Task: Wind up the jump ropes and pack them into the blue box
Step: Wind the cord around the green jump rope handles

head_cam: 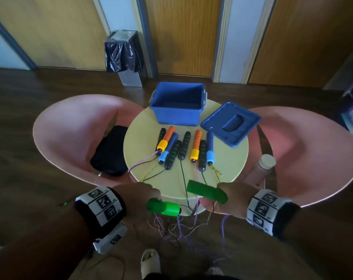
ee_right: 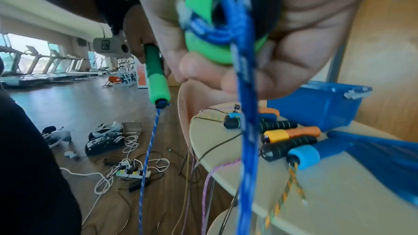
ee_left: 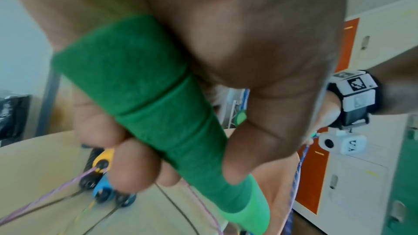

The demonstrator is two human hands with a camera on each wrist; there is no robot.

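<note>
My left hand (head_cam: 139, 196) grips one green jump-rope handle (head_cam: 164, 208) (ee_left: 162, 113) at the table's near edge. My right hand (head_cam: 235, 199) grips the other green handle (head_cam: 207, 191) (ee_right: 208, 24). A blue braided rope (ee_right: 246, 113) hangs from both handles toward the floor. Several other handles, orange (head_cam: 197, 144), blue (head_cam: 210, 148) and black (head_cam: 183, 145), lie in a row on the round yellow table (head_cam: 228, 158), their ropes trailing over the near edge. The open blue box (head_cam: 178, 116) stands at the table's far side, its inside in shadow. Its lid (head_cam: 231, 123) lies to the right.
Pink chairs (head_cam: 60, 136) flank the table; a black bag (head_cam: 109, 152) sits on the left one. A clear bottle (head_cam: 263, 166) stands by the table's right edge. A bin with a black liner (head_cam: 123, 55) is against the far wall. Cables and a power strip (ee_right: 133, 174) lie on the floor.
</note>
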